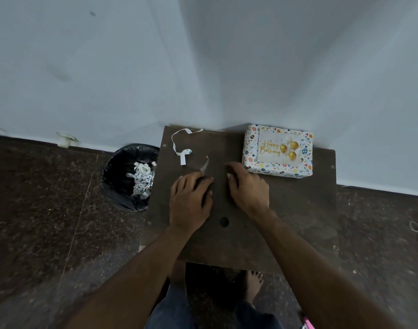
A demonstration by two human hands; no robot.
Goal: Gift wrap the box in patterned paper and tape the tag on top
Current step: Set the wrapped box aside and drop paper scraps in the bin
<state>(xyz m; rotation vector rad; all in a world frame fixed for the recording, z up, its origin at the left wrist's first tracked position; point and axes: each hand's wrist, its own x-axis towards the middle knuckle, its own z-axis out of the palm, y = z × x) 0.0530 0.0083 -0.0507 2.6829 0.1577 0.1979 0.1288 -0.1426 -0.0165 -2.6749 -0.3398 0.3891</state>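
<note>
The box, wrapped in white patterned paper, lies at the table's far right corner. A "Happy Birthday" tag with gold balloons lies flat on its top. My left hand rests on the dark table near the middle, fingers loosely curled, with a thin strip of clear tape curling up just beyond its fingertips; whether the fingers pinch the strip is unclear. My right hand rests beside it, fingers bent down on the tabletop, close to the box's near left corner and holding nothing I can see.
A curled white paper strip lies at the table's far left. A black-lined waste bin with paper scraps stands on the floor left of the table. A round hole is in the tabletop. A wall corner is behind.
</note>
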